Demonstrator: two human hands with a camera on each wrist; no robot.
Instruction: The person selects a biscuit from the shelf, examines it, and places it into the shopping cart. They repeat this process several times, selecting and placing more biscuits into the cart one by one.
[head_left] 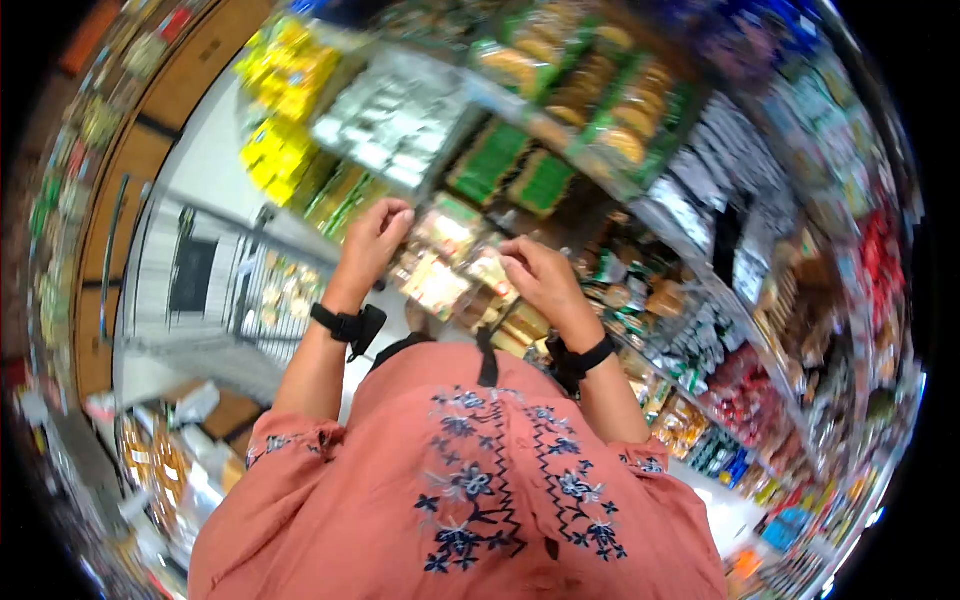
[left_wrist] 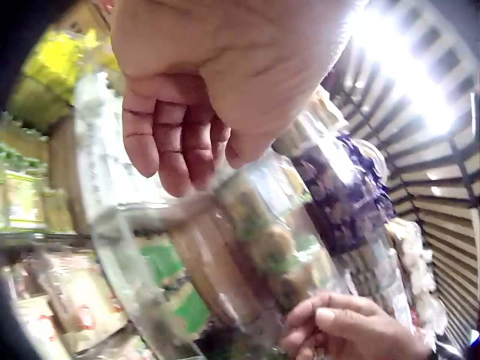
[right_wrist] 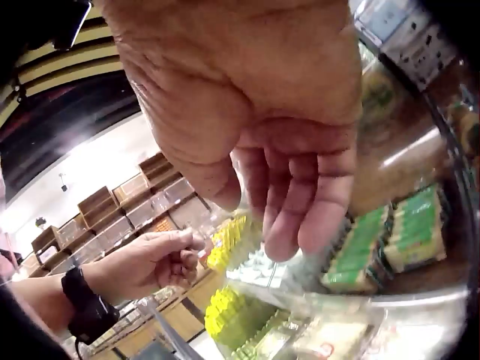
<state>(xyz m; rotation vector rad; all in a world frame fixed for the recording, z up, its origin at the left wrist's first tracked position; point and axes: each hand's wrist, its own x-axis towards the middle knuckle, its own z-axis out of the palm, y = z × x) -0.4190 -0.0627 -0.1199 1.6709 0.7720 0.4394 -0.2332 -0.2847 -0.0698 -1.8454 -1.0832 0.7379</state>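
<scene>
My left hand (head_left: 378, 240) is raised over the front of a store display, its fingers loosely bent and nothing between them. In the left wrist view the same hand (left_wrist: 195, 112) shows a bare palm. Across from it, my right hand (head_left: 543, 275) hovers with relaxed fingers, and the right wrist view shows that hand (right_wrist: 277, 165) empty too. Between the two hands in the head view lie clear plastic packs of pale food (head_left: 437, 282). Green-labelled packs (head_left: 490, 160) sit just beyond them. The contents of the packs are blurred.
Silvery-white packets (head_left: 385, 125) fill a bin at the back, beside bright yellow packets (head_left: 285, 150). Trays of round baked goods (head_left: 625, 125) stand on a higher shelf. A wire shopping cart (head_left: 215, 290) is at the left. More stocked shelves run along the right.
</scene>
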